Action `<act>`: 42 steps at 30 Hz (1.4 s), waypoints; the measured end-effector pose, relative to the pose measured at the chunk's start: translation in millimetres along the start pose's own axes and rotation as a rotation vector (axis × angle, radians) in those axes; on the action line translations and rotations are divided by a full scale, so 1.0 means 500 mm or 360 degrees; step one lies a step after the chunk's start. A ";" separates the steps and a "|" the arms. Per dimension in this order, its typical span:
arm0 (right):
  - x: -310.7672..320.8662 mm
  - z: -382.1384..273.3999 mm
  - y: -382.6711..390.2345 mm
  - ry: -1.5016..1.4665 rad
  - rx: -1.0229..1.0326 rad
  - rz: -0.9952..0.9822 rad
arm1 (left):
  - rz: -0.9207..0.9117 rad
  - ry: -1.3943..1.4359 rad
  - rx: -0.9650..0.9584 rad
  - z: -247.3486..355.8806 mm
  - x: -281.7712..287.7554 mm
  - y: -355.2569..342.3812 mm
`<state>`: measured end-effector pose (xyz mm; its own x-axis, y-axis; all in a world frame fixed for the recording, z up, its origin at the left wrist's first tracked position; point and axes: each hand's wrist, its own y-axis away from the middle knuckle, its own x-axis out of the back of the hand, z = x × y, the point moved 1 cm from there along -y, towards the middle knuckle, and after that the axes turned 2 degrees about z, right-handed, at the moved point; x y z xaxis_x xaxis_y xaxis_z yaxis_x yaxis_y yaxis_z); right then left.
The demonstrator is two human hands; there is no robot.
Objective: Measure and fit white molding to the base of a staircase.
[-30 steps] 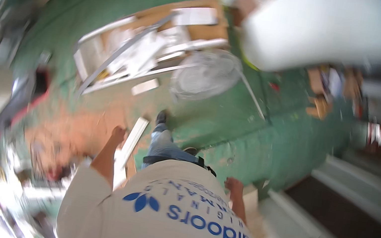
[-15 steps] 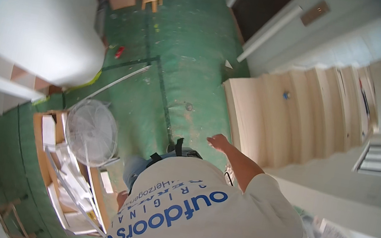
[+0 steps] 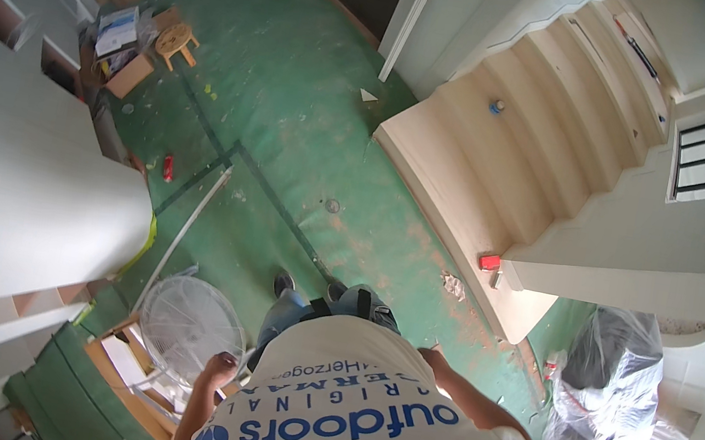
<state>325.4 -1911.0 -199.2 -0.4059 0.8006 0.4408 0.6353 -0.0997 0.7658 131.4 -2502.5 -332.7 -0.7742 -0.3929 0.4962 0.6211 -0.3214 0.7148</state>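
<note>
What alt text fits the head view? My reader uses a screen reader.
Seen from above, a person in a white shirt stands on a green floor, left hand near a round white fan, right arm bent, both hands empty. Pale stairs rise at right.

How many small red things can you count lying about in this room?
3. One red can lies on the green floor by the white column; one red block sits at the foot of the stairs; one red-topped bottle stands beside the plastic-wrapped bundle. Clutter may hide others.
</note>
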 end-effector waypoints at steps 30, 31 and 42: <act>0.626 0.044 -0.533 -0.1277 -0.0612 0.1054 | -0.0046 0.0249 0.0139 0.630 0.430 -0.780; 0.659 -0.007 -0.536 -0.1339 -0.0635 0.1181 | -0.0086 0.0098 0.0114 0.671 0.453 -0.790; 0.292 -0.356 -0.574 -0.1760 -0.1389 0.1318 | -0.0689 -0.0692 -0.1077 0.953 0.868 -1.440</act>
<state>-33.0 -1870.8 -271.4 0.7228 0.3324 0.6058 -0.2713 -0.6699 0.6912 -709.7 -2031.1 -397.0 -0.8485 0.1949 0.4920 0.0981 -0.8557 0.5081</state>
